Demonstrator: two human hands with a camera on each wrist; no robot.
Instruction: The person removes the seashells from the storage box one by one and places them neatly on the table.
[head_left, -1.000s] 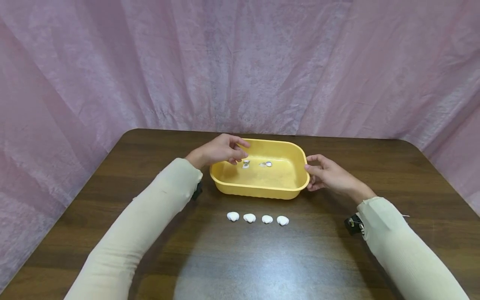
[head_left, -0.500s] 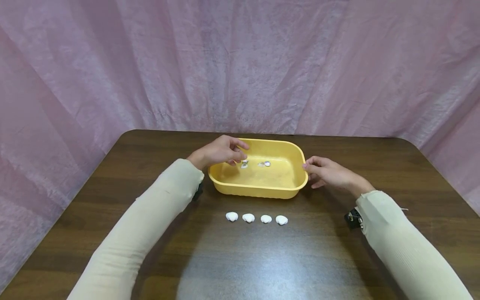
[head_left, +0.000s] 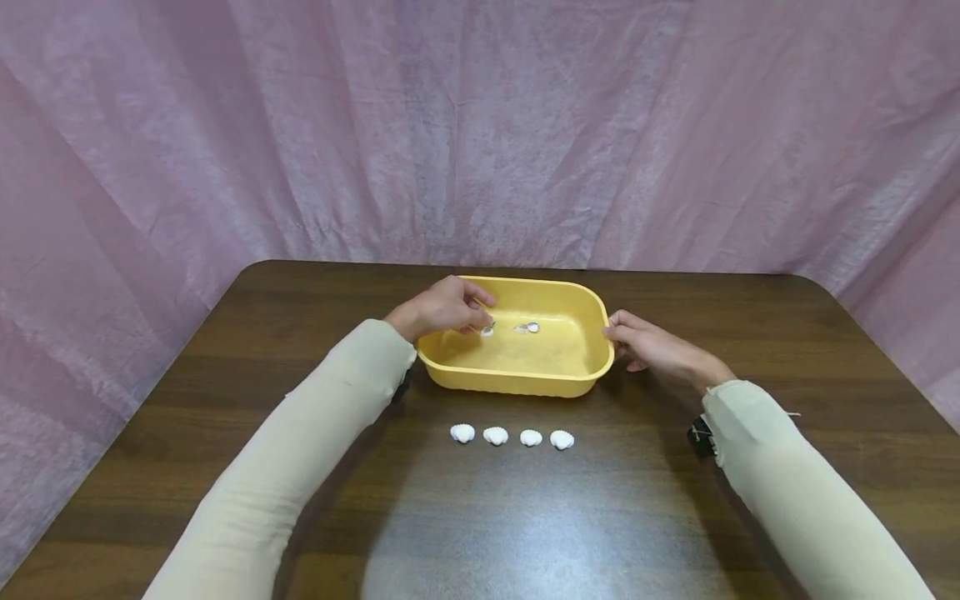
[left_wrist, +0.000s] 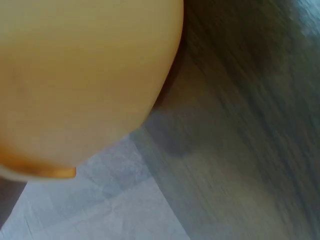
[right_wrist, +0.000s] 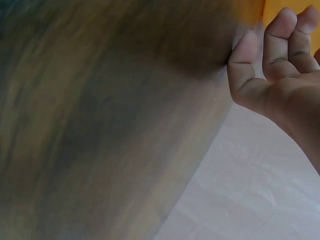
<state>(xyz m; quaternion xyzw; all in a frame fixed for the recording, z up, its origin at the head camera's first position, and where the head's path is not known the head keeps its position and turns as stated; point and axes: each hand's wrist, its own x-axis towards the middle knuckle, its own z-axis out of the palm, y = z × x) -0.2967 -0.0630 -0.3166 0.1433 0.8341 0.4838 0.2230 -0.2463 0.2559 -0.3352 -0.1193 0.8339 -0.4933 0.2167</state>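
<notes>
A yellow plastic tray (head_left: 517, 385) stands on the table; its side fills much of the left wrist view. My left hand (head_left: 442, 307) reaches in over its left end, index finger and thumb apart, fingertips right at a pair of small shells (head_left: 487, 332) that they partly cover. More small shells (head_left: 532, 327) lie to the right on the tray floor. My right hand (head_left: 648, 343) holds the tray's right rim, thumb at the edge and fingers curled along the outside. In the right wrist view those fingers (right_wrist: 280, 45) show against the yellow side.
In front of the tray, several white scallop shells (head_left: 495, 436) lie in a row on the dark wooden table (head_left: 300, 292). A pink curtain (head_left: 525, 125) hangs behind the table's far edge.
My left hand has moved slightly down toward the shells in the tray, covering more of them. My right hand stays at the rim, its fingers shifting a little.
</notes>
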